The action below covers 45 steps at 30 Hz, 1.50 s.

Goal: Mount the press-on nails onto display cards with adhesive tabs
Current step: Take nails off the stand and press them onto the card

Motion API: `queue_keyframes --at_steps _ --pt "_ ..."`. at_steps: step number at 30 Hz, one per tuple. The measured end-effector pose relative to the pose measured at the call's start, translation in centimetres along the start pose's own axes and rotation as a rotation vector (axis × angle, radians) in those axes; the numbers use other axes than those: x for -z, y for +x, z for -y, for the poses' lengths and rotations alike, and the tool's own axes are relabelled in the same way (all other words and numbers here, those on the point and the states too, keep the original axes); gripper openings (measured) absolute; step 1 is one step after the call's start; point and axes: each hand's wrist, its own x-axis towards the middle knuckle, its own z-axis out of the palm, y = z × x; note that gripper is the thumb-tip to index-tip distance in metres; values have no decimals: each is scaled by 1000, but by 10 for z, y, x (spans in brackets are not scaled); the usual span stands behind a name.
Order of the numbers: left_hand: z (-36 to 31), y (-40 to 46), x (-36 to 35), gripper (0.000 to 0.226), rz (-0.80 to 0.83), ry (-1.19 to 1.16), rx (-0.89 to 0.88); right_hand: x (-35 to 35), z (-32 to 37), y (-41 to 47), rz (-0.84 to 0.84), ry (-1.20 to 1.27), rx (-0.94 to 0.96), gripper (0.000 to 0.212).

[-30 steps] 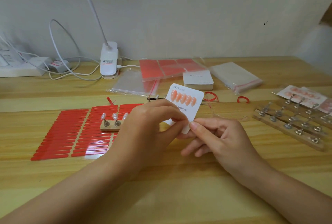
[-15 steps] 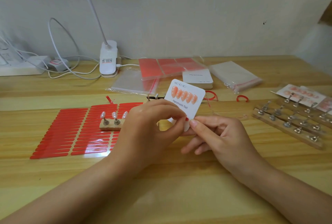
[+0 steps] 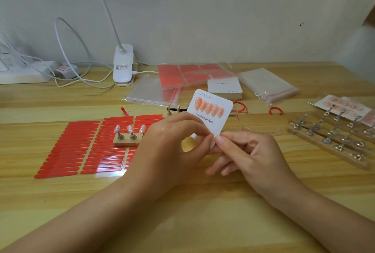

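Observation:
A white display card printed "Handmade Nail" stands tilted above the table, with a row of several peach press-on nails stuck across its top. My left hand pinches the card's lower edge, where a sliver of red adhesive tab shows at its fingertips. My right hand holds the card's bottom corner between thumb and forefinger. A sheet of red adhesive tabs lies flat at the left. On it sits a small wooden stand carrying three pale nails on pegs.
Long wooden nail stands with metal pegs lie at the right, beside finished cards. Behind are a stack of blank cards, clear zip bags, a red sheet pack, peeled red strips, a white clip lamp and a power strip.
The card has shifted slightly while both hands keep working at its lower edge. Nothing else on the table has moved.

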Motion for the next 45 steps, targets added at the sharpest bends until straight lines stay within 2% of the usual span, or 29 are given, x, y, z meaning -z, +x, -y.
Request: queue_keyframes --at_steps 4,8,13,18,29,36,41,45 --pt "-1 0 1 20 39 44 -26 -1 1 0 -18 0 4 28" --pt "-1 0 1 21 48 64 -33 -1 2 0 -18 2 10 31" --pt "2 1 2 13 78 43 -34 0 3 0 -10 26 -13 31" --pt "7 6 9 15 193 35 -97 1 2 0 -19 42 -29 35" --pt "5 13 11 8 326 -1 -21 1 3 -1 34 10 -38 36" --pt "4 11 11 7 346 9 -36 0 4 -1 37 6 -49 40" --pt "6 9 11 2 347 27 -66 1 6 -1 44 8 -52 30" --pt "8 8 10 5 306 -38 -13 1 5 -1 45 14 -52 39"
